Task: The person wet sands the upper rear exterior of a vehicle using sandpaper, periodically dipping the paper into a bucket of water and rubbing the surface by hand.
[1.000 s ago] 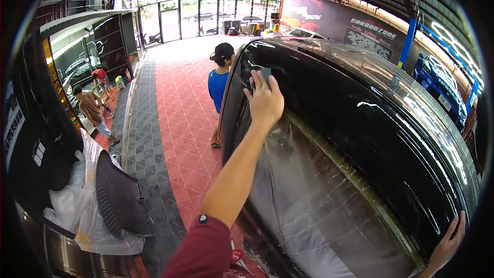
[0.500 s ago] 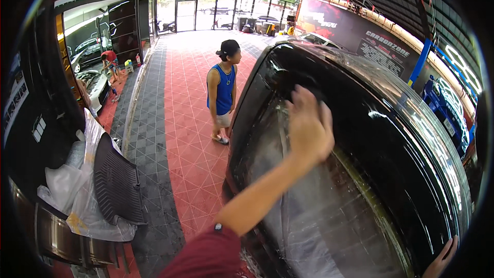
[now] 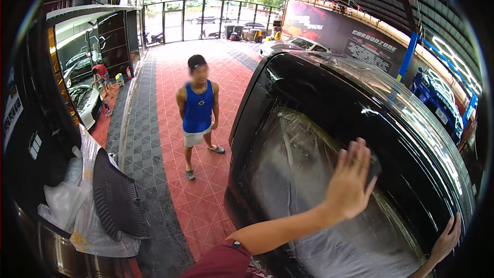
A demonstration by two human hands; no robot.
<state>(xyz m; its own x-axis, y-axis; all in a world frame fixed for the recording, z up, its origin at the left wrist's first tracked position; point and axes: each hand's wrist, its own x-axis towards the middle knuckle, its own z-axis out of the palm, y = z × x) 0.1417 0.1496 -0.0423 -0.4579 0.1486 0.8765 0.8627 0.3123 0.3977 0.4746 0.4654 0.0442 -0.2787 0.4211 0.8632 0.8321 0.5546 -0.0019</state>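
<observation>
My left hand (image 3: 348, 184), in a maroon sleeve, is closed on a dark pad (image 3: 373, 168), pressing over the body of a black vehicle (image 3: 406, 159) beside a window masked with translucent plastic (image 3: 309, 195) and yellowish tape. The pad is mostly behind my fingers. At the far right my right hand (image 3: 445, 238) rests open on the vehicle's curved edge, fingers extended, with nothing visible in them.
A co-worker (image 3: 198, 113) stands left of the vehicle on red tiles. A ridged mat (image 3: 113, 195) and plastic wrapping lie at left. Another person (image 3: 99, 74) bends in a side bay. A silver car (image 3: 296, 44), blue car (image 3: 437, 103) and lift post (image 3: 407, 56) are behind.
My left hand has moved down and right across the vehicle with the pad. The co-worker has turned around toward me. My right hand stays on the edge.
</observation>
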